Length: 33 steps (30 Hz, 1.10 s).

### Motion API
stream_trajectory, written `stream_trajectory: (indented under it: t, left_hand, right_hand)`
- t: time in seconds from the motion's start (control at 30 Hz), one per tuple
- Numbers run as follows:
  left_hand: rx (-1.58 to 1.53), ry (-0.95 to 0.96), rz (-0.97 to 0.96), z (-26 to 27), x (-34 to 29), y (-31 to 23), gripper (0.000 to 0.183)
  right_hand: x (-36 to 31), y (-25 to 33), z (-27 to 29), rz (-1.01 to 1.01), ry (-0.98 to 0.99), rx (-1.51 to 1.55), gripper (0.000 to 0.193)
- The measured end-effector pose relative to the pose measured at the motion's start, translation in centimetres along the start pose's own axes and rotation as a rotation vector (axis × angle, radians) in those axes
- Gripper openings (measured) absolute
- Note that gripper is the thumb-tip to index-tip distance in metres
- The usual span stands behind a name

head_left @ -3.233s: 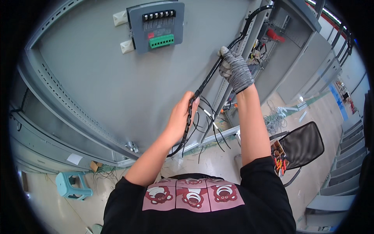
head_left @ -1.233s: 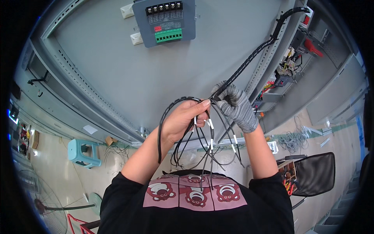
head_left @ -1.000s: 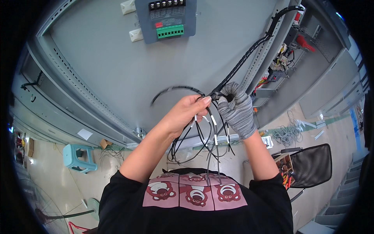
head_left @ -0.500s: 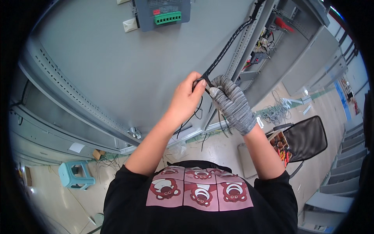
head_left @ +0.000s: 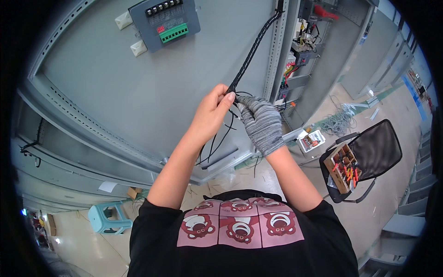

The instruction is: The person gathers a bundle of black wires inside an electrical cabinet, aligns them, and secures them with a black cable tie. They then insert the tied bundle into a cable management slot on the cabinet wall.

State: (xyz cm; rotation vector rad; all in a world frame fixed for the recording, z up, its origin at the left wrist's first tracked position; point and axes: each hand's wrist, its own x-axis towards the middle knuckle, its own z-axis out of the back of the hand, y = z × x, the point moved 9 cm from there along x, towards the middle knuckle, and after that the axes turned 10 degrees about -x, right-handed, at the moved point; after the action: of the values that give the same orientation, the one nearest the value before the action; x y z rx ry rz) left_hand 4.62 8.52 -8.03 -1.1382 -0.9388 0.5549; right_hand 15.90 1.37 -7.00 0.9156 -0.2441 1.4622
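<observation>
Toward the lower left, a pale blue stool [head_left: 102, 220] stands on the floor, well apart from our work. Up and to its right, the grey panel [head_left: 120, 97] carries a meter module [head_left: 165, 21] with a green connector [head_left: 174, 33]; we do well to keep swinging wire ends off it. Next comes our bare left hand [head_left: 210, 113], thumb and fingers closed on the black wire bundle [head_left: 252, 53] near its lower end. That pinch looks like our anchor, so we should hold it firm without crushing the wires. Below it, thin loose wires [head_left: 224, 136] hang in front of the panel; spreading them before tightening anything should prevent tangles. Our gloved right hand [head_left: 260, 122] sits just below the left thumb, fingers drawn together, though we cannot tell exactly what they pinch. Small, close turns would suit it best. Above, the bundle slants up and right to the perforated rail [head_left: 275, 55], and we should avoid tugging there. Farther right, an opened tool case [head_left: 341, 173] lies within sight.
</observation>
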Motion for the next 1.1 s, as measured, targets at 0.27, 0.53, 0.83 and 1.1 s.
stream_trajectory:
  t: [0.27,0.53,0.83,1.1]
  left_hand:
    - [0.315,-0.075,-0.017,-0.1,-1.2,-3.0,0.020]
    - [0.334,-0.077,-0.092,0.4,-1.0,-3.5,0.021]
    - [-0.096,0.196,0.248,0.9,0.4,-0.7,0.018]
    - [0.036,0.357,0.356,2.0,0.8,0.3,0.028]
  right_hand:
    - [0.9,-1.5,-3.1,-0.252,0.175,0.420,0.019]
    - [-0.1,-2.4,-5.1,-0.463,0.218,0.960,0.024]
    - [-0.4,-2.4,-6.1,-0.612,0.244,1.180,0.017]
    - [-0.3,-1.7,-6.7,-0.667,0.243,1.248,0.017]
